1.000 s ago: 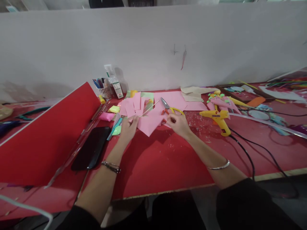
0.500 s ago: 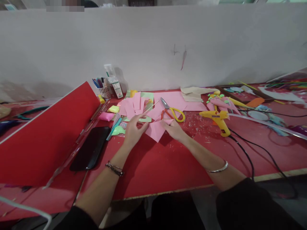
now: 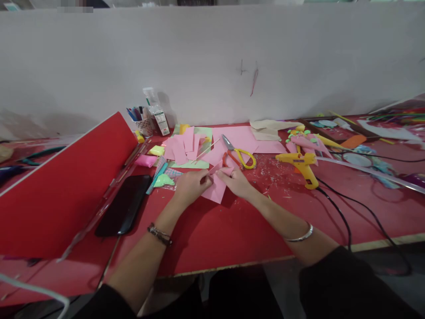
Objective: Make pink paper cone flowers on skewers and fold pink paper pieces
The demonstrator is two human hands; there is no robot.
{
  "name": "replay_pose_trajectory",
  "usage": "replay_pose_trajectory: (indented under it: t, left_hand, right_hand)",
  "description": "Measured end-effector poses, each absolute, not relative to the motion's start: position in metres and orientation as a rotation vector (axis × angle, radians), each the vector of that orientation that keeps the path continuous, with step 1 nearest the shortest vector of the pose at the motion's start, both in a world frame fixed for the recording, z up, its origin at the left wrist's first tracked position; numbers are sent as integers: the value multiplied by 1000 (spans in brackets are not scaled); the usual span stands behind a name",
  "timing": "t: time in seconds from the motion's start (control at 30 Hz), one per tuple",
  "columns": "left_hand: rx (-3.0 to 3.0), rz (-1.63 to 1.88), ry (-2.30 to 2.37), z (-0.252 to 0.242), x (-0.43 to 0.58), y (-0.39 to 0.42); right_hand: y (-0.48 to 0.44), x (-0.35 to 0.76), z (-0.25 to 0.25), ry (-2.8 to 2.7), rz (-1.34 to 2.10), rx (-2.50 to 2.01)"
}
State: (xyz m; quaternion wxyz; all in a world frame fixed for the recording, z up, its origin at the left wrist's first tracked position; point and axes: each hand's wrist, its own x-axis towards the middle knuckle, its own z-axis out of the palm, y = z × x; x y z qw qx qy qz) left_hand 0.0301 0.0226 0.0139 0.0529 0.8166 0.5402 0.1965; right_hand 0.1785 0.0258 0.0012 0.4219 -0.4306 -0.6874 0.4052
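Both hands are on a folded sheet of pink paper point(image 3: 215, 191) just above the red table, its pointed corner towards me. My left hand point(image 3: 191, 187) pinches the paper's left edge between thumb and fingers. From the other side, my right hand point(image 3: 238, 182) grips its upper right part, where a flap stands up. Just beyond the hands lie scissors point(image 3: 246, 158) with one yellow and one orange handle, blades pointing away. A thin wooden stick point(image 3: 206, 150) rests on the papers past my left hand, next to cut pink strips point(image 3: 179, 149).
A yellow glue gun point(image 3: 300, 166) with a black cable lies at right. To the left are a black phone point(image 3: 124, 206), a tilted red board point(image 3: 71, 186) and small colored clay packs point(image 3: 146, 161). A pen cup point(image 3: 143, 125) and a bottle point(image 3: 160, 119) stand by the wall.
My left hand has let go of the thin stick, which now lies on the papers. It has moved down and right onto the pink paper, whose upper part is now folded up.
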Motion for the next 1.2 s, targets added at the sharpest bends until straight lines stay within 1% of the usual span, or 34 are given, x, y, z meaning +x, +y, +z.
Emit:
replay_pose_trajectory:
  t: [0.17, 0.23, 0.3, 0.37, 0.47, 0.53, 0.6, 0.83, 0.93, 1.0, 1.1, 1.2]
  left_hand:
    - [2372, 676, 1700, 11, 6, 36]
    - [2274, 774, 1859, 8, -6, 43]
    - [2223, 832, 1905, 7, -14, 48]
    - [2212, 918, 1848, 7, -16, 48]
    - [2431, 1059, 1467, 8, -8, 42]
    - [2621, 1021, 1205, 8, 1, 36]
    - [2710, 894, 1094, 7, 8, 32]
    - [2587, 557, 1292, 7, 16, 28]
    - [2532, 501, 1371, 8, 17, 27]
    - [2439, 590, 1397, 9, 20, 27]
    - [2088, 841, 1454, 8, 23, 27]
    - [1766, 997, 1530, 6, 24, 28]
  right_hand:
    - [35, 187, 1, -1427, 1058, -1134]
    - [39, 191, 3, -1226, 1010, -1142]
    - [41, 193, 4, -1052, 966, -1098]
    - [41, 192, 5, -991, 988, -1061]
    - [38, 188, 1, -1101, 1087, -1114]
    - [37, 185, -3, -1188, 1125, -1155]
    - [36, 183, -6, -1230, 1135, -1161]
    - [36, 182, -6, -1320, 1222, -1147]
    - [34, 180, -4, -1352, 1191, -1129]
    - [32, 180, -4, -1416, 1163, -1054]
    - [32, 179, -6, -1530, 1187, -943]
    - [33, 179, -10, -1541, 1188, -1002]
